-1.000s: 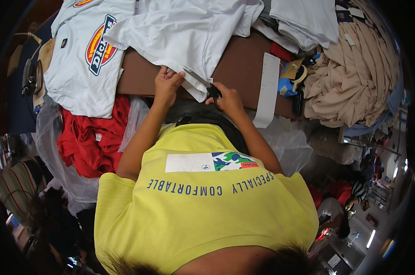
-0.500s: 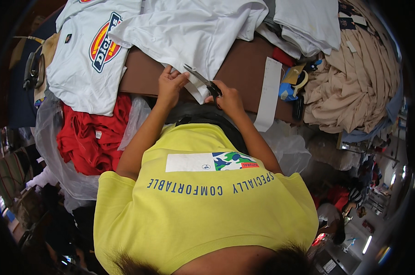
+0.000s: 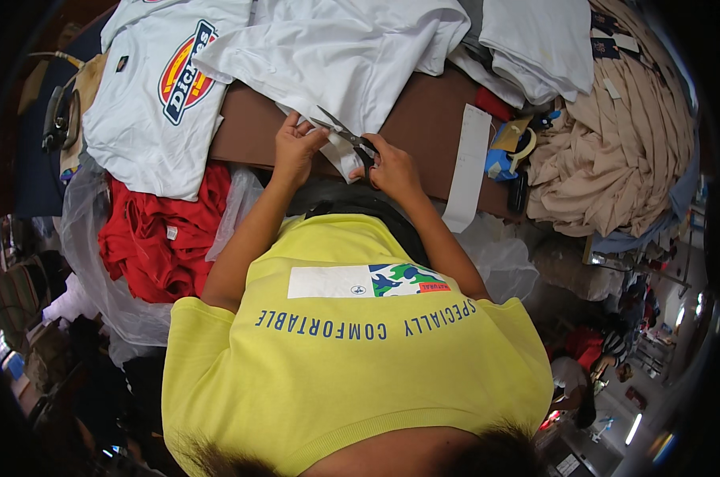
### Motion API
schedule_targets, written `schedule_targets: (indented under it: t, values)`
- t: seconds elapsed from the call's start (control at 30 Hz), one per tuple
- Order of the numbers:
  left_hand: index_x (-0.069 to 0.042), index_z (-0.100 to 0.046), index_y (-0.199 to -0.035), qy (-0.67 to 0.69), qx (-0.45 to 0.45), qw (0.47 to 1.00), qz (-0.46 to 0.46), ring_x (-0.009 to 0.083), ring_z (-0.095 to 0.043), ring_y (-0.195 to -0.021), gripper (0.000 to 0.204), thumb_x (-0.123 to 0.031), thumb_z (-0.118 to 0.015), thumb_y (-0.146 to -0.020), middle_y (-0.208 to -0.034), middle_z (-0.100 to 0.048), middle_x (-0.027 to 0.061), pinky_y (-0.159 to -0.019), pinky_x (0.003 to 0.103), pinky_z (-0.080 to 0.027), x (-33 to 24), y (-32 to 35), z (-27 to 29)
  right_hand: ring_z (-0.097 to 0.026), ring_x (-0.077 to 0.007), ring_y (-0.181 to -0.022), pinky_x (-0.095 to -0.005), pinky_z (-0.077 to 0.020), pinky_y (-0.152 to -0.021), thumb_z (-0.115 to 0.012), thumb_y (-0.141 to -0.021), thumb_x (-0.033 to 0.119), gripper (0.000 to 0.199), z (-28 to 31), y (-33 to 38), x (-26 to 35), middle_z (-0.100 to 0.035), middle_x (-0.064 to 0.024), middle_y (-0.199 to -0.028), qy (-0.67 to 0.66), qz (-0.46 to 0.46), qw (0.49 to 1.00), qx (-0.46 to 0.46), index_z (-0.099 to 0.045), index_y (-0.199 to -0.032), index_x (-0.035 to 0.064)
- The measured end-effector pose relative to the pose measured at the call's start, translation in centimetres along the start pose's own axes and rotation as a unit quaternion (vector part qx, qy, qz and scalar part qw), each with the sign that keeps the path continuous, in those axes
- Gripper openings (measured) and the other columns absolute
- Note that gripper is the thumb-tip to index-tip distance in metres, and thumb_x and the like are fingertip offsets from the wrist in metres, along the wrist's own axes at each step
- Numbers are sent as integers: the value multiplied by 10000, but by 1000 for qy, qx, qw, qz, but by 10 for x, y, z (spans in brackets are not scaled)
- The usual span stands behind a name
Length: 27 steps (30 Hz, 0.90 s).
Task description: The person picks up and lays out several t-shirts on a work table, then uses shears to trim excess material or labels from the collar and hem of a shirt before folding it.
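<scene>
My right hand is closed round the dark handles of a pair of scissors. The blades point up and to the left, spread apart, over the white garment. With my left hand I pinch the near edge of that cloth, just left of the blades. A corner of the garment hangs down between my hands over the table's front edge. To the left lies a white T-shirt with a colourful printed logo, partly under the garment I hold.
Under the cloth is a brown tabletop. A long white paper strip, a roll of tape and a heap of beige garments are on the right. Red clothes fill a clear plastic bag at left. An iron stands far left.
The scissor blades have come apart; they were closer together before. My right hand has shifted slightly, while the left keeps its pinch. The whole view has moved a little.
</scene>
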<state>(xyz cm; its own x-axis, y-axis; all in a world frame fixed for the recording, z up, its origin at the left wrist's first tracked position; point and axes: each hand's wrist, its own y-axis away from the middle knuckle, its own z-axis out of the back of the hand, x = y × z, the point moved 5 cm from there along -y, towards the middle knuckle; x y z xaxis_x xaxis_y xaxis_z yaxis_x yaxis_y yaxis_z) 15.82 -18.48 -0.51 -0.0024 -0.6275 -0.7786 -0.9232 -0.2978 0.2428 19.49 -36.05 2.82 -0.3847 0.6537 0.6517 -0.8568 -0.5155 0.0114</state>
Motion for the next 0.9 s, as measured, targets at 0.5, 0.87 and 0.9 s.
schedule_targets:
  t: [0.5,0.87,0.9]
  values:
    - [-7,-440,-1161,19,-14,1000,-10,169,-599,-879,452,91,-579,-742,-999,-586,88,-762,281,-520,-5,-5,8,-560,-258,-592,-346,-433,-550,-808,-538,387,657,2,-7,5,-511,-85,-623,-15,-6,1000,17,-547,-1080,123]
    - [-33,-472,-1144,10,-24,1000,-7,142,-592,-903,404,40,-602,-769,-1011,-605,62,-778,288,-495,-10,-8,11,-569,-295,-524,-345,-429,-501,-797,-589,347,555,-12,-5,-13,-540,-136,-566,-72,0,997,5,-573,-1025,88]
    - [-34,-473,-1143,17,-28,999,-7,141,-592,-899,401,37,-603,-770,-1010,-605,60,-779,288,-493,-11,-10,14,-570,-293,-534,-345,-430,-509,-800,-582,352,571,-14,-4,-15,-541,-131,-574,-68,-3,998,6,-568,-1034,92]
